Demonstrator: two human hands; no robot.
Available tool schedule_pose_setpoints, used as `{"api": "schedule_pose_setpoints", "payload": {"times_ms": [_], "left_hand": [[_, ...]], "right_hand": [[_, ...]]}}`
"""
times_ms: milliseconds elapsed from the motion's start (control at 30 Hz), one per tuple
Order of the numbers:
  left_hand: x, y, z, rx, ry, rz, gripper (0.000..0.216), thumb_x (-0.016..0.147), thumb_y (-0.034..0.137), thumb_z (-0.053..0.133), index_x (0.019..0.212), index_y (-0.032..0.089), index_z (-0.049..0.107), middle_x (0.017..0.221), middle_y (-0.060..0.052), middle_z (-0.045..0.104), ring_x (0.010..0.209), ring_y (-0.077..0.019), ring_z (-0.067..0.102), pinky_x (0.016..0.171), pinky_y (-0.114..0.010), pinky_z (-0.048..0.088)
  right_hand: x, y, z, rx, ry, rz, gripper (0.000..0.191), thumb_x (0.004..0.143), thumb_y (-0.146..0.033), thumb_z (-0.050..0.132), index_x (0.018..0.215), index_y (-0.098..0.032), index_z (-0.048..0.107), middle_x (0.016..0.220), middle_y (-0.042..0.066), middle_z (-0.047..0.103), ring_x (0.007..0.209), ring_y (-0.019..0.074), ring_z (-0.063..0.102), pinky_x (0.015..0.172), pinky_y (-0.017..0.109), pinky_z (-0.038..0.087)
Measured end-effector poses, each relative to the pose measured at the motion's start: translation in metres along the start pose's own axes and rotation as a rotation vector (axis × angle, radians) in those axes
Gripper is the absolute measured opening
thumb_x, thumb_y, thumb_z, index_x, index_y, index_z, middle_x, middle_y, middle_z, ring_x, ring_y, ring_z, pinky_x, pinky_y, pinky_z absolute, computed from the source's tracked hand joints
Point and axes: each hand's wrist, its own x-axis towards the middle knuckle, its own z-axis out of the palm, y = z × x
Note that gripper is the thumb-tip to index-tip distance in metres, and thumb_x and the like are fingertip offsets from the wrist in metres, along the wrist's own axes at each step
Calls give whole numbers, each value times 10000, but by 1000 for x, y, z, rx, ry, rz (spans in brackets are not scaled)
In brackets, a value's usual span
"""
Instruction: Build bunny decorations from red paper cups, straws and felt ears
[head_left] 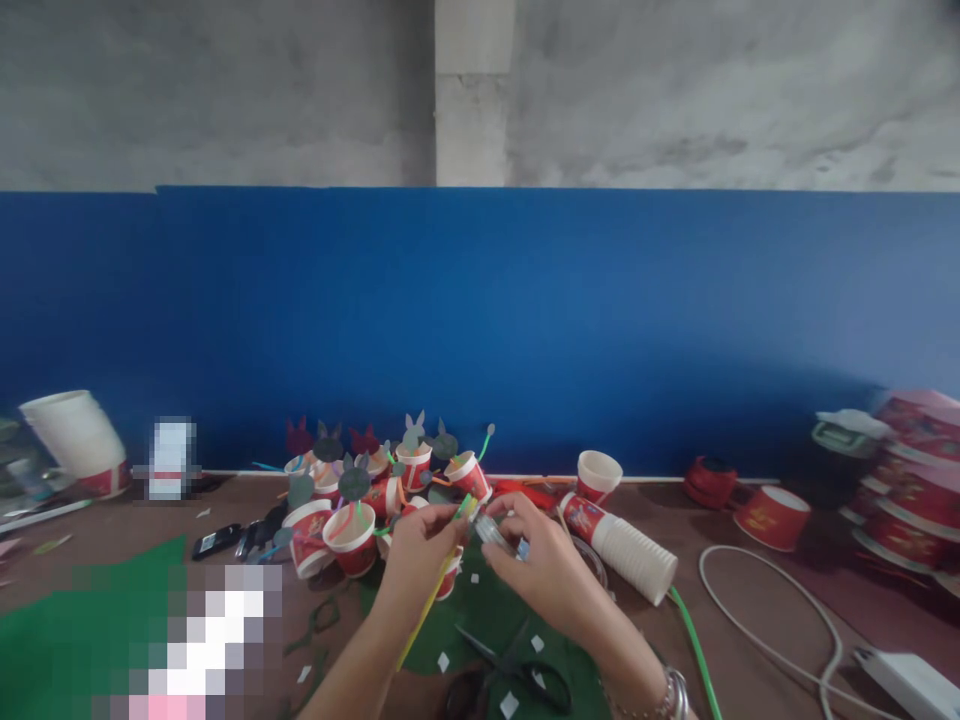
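My left hand (418, 550) is closed on a thin yellow straw-like strip (426, 618), which hangs down past the wrist and shows a yellow-green end above the fingers. My right hand (538, 548) grips a small clear object (491, 534), perhaps a bottle; the fingers cover part of it. The hands almost meet, with the object's tip close to the strip's upper end. Below them, black-handled scissors (508, 672) lie with blades apart on green paper (431, 640). Small white paper bits (443, 662) are scattered around the scissors.
Red-and-white paper cups (351, 545) with paper animal heads and coloured straws crowd beyond my left hand. A cup stack (634, 555) lies to the right, near a green straw (696, 655) and a looping white cable (814, 610). A blue panel (480, 330) stands behind.
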Motion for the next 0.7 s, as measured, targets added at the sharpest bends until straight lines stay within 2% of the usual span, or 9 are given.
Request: {"api": "schedule_pose_setpoints", "payload": {"times_ms": [233, 433, 567, 700], "left_hand": [[0, -1, -4, -138, -154, -47, 388, 529, 331, 820, 841, 119, 730, 639, -26, 678, 546, -101, 565, 554, -211, 421], [3, -6, -8, -231, -197, -145, 488, 517, 317, 837, 937, 127, 675, 666, -33, 676, 553, -109, 598, 566, -218, 446], [3, -8, -7, -196, -202, -110, 449, 557, 360, 810, 902, 158, 606, 661, -6, 657, 531, -110, 593, 540, -223, 436], [-1, -4, -2, -62, -179, 23, 367, 622, 383, 749, 872, 149, 618, 682, -3, 647, 530, -97, 553, 542, -226, 421]], "right_hand": [[3, 6, -3, 11, -36, -15, 265, 733, -162, 502, 997, -190, 511, 582, -59, 550, 649, 161, 533, 627, 263, 378], [1, 5, -6, 134, -113, -1, 327, 752, -157, 494, 1077, -181, 506, 676, -35, 605, 668, 149, 555, 633, 251, 405], [1, 7, -5, 158, -108, -1, 325, 758, -164, 497, 1082, -179, 518, 655, -41, 579, 637, 139, 535, 603, 242, 396], [2, 6, -4, 171, -103, -3, 312, 747, -147, 496, 1054, -179, 540, 631, -44, 581, 597, 129, 517, 559, 229, 377]]}}
